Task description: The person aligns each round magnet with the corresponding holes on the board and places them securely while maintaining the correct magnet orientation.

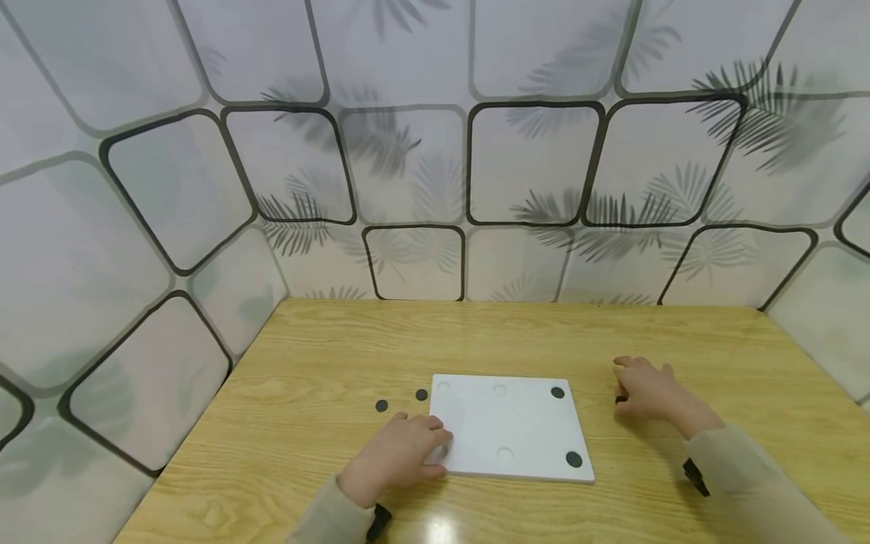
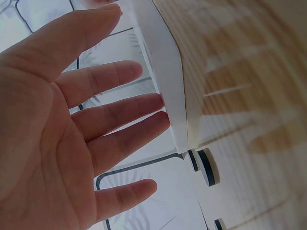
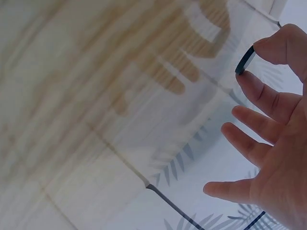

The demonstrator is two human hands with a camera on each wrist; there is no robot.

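A white rectangular board [image 1: 506, 431] with shallow round recesses lies flat on the table. Two black discs sit in its right-hand recesses, the far disc [image 1: 557, 392] and the near disc [image 1: 574, 459]. My left hand [image 1: 401, 455] is at the board's left side; in the left wrist view its fingers are extended, and two fingertips touch the board's edge [image 2: 169, 76]. Over the table to the right of the board, my right hand [image 1: 649, 391] pinches a black disc [image 3: 245, 60] between thumb and index finger, the other fingers spread.
Left of the board, two loose black discs lie on the wooden table [image 1: 326, 340], one disc [image 1: 421, 394] close to the board's corner and another disc [image 1: 381, 406] farther left. A patterned curtain [image 1: 414, 166] stands behind the table and along its sides.
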